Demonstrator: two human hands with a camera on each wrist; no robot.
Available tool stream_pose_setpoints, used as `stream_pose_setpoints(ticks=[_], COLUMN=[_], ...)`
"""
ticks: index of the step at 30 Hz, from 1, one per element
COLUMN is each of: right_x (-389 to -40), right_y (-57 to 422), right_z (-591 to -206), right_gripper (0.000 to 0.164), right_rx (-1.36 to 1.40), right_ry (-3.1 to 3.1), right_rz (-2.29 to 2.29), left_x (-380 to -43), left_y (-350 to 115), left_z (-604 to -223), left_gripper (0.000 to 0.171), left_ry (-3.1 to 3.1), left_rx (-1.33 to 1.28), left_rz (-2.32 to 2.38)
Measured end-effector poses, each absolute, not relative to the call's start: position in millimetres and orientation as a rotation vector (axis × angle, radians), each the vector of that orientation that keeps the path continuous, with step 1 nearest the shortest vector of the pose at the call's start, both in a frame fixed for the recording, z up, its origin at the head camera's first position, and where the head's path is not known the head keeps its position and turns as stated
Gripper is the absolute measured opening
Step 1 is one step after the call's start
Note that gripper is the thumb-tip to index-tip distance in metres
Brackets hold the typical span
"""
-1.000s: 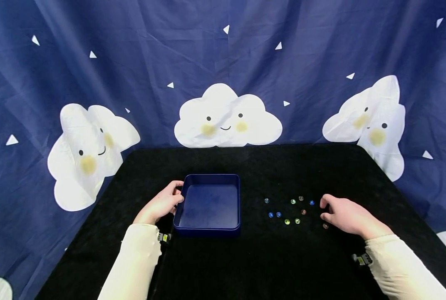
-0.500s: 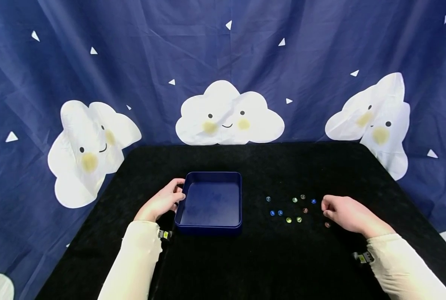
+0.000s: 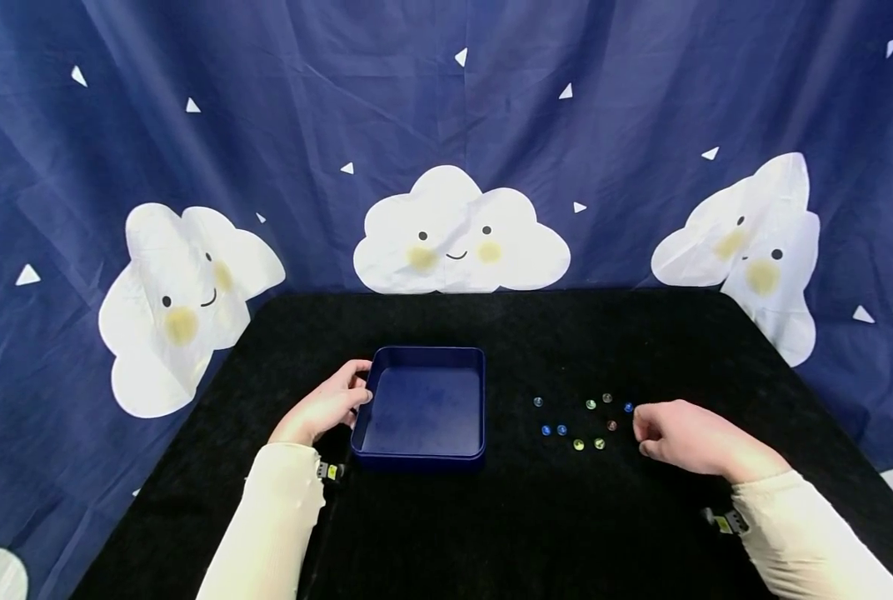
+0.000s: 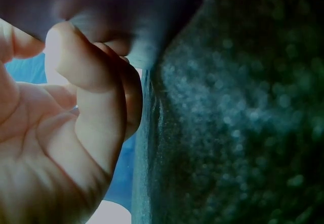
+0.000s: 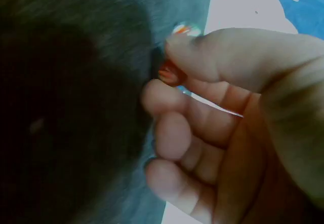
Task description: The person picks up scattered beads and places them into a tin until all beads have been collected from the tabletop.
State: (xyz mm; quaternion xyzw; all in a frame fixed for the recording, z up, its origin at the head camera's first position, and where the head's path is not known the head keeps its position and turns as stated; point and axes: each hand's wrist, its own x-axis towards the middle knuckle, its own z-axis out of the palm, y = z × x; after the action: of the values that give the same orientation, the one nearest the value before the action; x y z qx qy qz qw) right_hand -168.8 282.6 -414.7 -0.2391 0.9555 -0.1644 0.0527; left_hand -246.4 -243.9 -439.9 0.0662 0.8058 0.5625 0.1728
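Well, the left hand (image 3: 325, 406) grips the blue box (image 3: 416, 461); well apart, the right hand (image 3: 697, 437) pinches a red marble (image 5: 171, 75) near other marbles (image 3: 600, 444). Something that round probably wants an even squeeze.

Creased navy curtain (image 3: 326, 83), white cartoon clouds (image 3: 457, 200) across it, small white triangles (image 3: 566, 92), black cloth (image 3: 536, 533) in front
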Motion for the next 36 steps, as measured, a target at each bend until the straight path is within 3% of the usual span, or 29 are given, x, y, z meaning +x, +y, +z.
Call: stream_pose_setpoints(ticks=[8, 23, 36], right_x=[-179, -199, -196], right_y=[244, 130, 93], right_z=[-403, -394, -397], right_gripper=[0.023, 0.018, 0.018], right_rx=[-0.84, -1.099, -1.256], right_ry=[3.043, 3.085, 3.009], right_rz=[-0.591, -0.861, -0.972], left_x=[-245, -244, -247], left_y=[-245, -240, -243], left_z=[-444, -443, -440], left_gripper=[0.062, 0.061, 0.061], left_ry=[2.261, 2.238, 2.272], left_rx=[0.159, 0.16, 0.14], left_rz=[1.609, 1.605, 1.593])
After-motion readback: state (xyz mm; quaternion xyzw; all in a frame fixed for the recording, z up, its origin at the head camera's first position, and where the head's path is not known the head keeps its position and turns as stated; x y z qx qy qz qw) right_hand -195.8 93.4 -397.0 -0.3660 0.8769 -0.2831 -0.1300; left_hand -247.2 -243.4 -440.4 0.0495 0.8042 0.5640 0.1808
